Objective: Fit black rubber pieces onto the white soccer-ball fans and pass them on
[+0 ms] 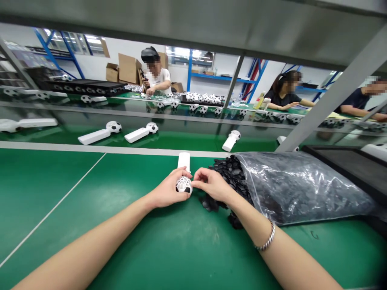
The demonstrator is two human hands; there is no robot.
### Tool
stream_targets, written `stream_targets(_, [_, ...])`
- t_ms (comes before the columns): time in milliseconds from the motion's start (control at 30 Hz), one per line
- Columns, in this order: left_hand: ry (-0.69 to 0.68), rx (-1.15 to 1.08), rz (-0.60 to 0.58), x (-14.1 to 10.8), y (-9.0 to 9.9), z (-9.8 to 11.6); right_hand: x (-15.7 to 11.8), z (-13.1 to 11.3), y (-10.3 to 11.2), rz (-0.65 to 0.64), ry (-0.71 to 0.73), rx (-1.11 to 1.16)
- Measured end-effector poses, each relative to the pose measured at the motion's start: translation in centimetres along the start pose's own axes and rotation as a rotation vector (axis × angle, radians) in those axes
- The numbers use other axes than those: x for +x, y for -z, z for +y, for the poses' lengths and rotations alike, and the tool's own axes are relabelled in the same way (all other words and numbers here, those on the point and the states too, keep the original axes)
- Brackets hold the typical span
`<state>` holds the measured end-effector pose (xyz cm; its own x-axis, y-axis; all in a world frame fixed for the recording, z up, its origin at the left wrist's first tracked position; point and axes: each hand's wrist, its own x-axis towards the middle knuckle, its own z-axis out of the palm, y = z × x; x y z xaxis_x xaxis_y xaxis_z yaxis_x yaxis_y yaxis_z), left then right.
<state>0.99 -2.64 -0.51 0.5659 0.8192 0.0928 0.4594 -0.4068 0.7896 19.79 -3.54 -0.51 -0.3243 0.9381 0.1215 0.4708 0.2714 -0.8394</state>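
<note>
Gripping a ball [184, 185] near the bench's [115, 181] far edge, the left hand [166, 190] meets the right hand [215, 185], whose grip is unclear; black pieces [234, 174] crowd right, bench spreads left.

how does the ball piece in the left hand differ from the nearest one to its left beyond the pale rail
The held piece has its ball nearer the wearer; the far piece has its handle nearer. The held piece's ball shows mostly white openwork, the far piece's black and white patches. The left hand grips the held piece; the far piece lies untouched. Both have white handles.
</note>
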Motion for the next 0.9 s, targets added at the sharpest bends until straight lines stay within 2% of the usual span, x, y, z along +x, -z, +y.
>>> stream_targets(100, [-0.019,0.063,0.045,0.1,-0.1,-0.1,-0.6,0.0,0.8,-0.011,-0.002,-0.362])
stream_targets(167, [-0.002,0.104,0.094,0.1,-0.2,-0.2,-1.0,-0.1,0.8,-0.034,-0.018,-0.520])
stream_targets(267, [0.045,0.100,0.129,0.1,-0.4,-0.3,-1.2,-0.3,0.2,-0.075,-0.013,-0.662])
stream_targets(400, [0.041,0.065,0.085,0.1,0.1,-0.2,-1.2,-0.3,-0.5,-0.073,0.036,-0.802])
stream_targets(533, [0.019,0.054,0.027,0.0,0.8,-0.1,-1.1,0.0,-0.1,-0.018,0.058,-0.709])
stream_targets(667, [0.040,0.052,0.028,0.0,1.1,-0.1,-1.1,-0.1,0.1,0.036,0.107,-0.468])
stream_targets(800, [0.047,0.038,-0.003,0.0,1.3,-0.1,-1.1,-0.3,-0.5,0.043,0.079,-0.176])
stream_targets(900, [0.028,0.037,-0.053,0.1,1.6,-0.1,-1.1,-0.6,-1.0,0.051,0.114,-0.086])
